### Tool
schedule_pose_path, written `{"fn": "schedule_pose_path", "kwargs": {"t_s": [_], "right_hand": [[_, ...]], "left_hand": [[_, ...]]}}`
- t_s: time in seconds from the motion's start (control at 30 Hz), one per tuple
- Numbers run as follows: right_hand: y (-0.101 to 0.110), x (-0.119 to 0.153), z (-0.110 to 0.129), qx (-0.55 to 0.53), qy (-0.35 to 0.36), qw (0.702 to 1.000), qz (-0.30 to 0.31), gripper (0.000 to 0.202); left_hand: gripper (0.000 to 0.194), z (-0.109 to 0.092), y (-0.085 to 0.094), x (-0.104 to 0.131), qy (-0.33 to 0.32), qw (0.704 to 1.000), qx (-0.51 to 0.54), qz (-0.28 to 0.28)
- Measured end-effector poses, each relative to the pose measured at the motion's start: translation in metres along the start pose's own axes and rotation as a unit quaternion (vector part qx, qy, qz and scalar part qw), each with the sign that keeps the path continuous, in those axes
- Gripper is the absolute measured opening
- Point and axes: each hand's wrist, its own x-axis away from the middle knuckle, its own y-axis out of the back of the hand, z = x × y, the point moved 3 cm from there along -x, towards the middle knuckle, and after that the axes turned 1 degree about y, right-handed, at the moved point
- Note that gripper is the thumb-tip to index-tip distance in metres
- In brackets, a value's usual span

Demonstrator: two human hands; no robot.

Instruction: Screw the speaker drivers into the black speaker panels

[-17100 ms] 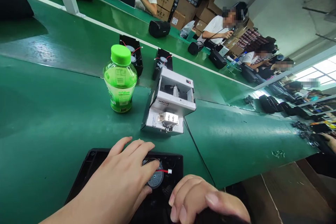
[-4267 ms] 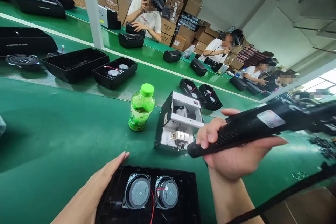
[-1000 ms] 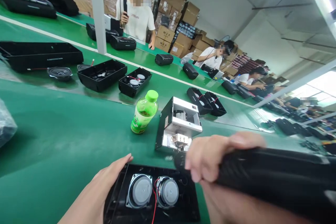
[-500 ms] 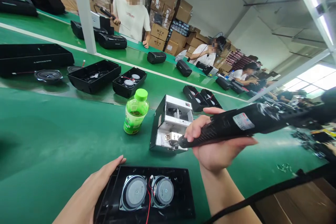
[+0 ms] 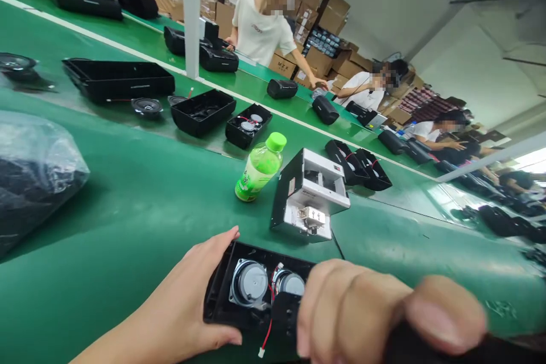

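My left hand [image 5: 183, 301] grips the left end of a black speaker housing [image 5: 219, 296], fingers along its far edge and thumb at the near side. Inside sit two round silver speaker drivers [image 5: 252, 283]; a red wire [image 5: 268, 335] with a white plug hangs over the near side. My right hand [image 5: 362, 313] is closed around a black electric screwdriver [image 5: 426, 347], close to the camera and over the housing's right part. That hand hides the right end of the housing, and the screwdriver's tip cannot be made out. A silver-and-black screw feeder [image 5: 309, 196] stands just beyond.
A green-capped bottle [image 5: 260, 168] stands left of the feeder. A clear plastic bag [image 5: 38, 176] lies at the left. Several black housings [image 5: 205, 111] and loose speakers [image 5: 147, 107] line the bench's far side. Co-workers [image 5: 262, 34] are across the line, beside a white post [image 5: 191, 17].
My right hand has brought the screwdriver from the feeder down and toward me, over the housing. My left hand stays on the housing. The view has swung left.
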Motion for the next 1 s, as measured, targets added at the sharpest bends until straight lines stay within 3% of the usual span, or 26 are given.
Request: {"fn": "schedule_pose_path", "kwargs": {"t_s": [0.07, 0.17, 0.43, 0.63, 0.77, 0.93, 1.0], "right_hand": [[-0.009, -0.004, -0.012, -0.016, 0.019, 0.991, 0.131, 0.026], [-0.016, -0.01, -0.026, 0.011, 0.044, 0.978, 0.202, 0.043], [-0.016, 0.0, -0.038, 0.029, 0.005, 0.987, 0.155, 0.036], [-0.028, -0.001, -0.064, -0.056, 0.084, 0.984, 0.144, 0.026], [-0.033, 0.004, -0.062, -0.016, 0.076, 0.992, 0.101, 0.027], [-0.044, 0.005, -0.059, 0.022, 0.101, 0.974, 0.201, 0.043], [-0.051, 0.007, -0.065, 0.017, 0.124, 0.976, 0.18, 0.041]], "left_hand": [[0.176, -0.004, -0.003, -0.002, -0.003, 1.0, 0.009, 0.003], [0.179, -0.007, -0.007, -0.004, 0.004, 1.0, 0.021, 0.006], [0.166, -0.022, 0.005, -0.013, 0.026, 0.997, 0.048, 0.059], [0.167, -0.027, 0.01, -0.018, 0.038, 0.994, 0.056, 0.082], [0.167, -0.028, 0.01, -0.018, 0.041, 0.994, 0.055, 0.083], [0.16, -0.029, 0.009, -0.019, 0.034, 0.994, 0.059, 0.082], [0.157, -0.029, 0.009, -0.02, 0.032, 0.994, 0.06, 0.08]]}}
